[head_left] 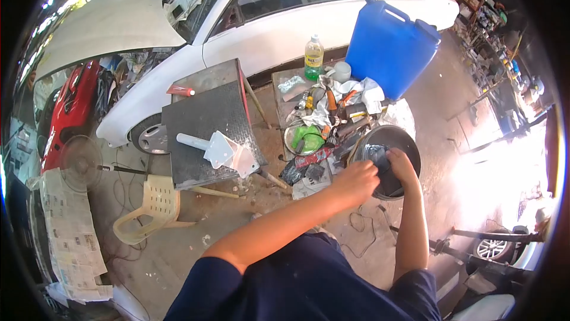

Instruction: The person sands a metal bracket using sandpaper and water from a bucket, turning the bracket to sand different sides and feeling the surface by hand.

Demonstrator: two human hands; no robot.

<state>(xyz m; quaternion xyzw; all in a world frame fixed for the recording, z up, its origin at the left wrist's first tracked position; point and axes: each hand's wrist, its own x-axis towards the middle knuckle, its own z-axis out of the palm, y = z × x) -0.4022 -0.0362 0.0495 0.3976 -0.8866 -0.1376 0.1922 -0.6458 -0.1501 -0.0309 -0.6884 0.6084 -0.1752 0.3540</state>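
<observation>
By the near right corner of the counter, working over the bucket. Curling left hand tight, cannot tell on what. With right hand, seems to pinch a grey thing in the bucket. Likely needs a steady hold.

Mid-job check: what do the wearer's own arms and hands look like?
Short, plain navy sleeves leave both forearms uncovered. The left hand and right hand are bare, with no gloves; no watch or bracelet shows on either wrist. No markings are visible on the sleeves.
</observation>
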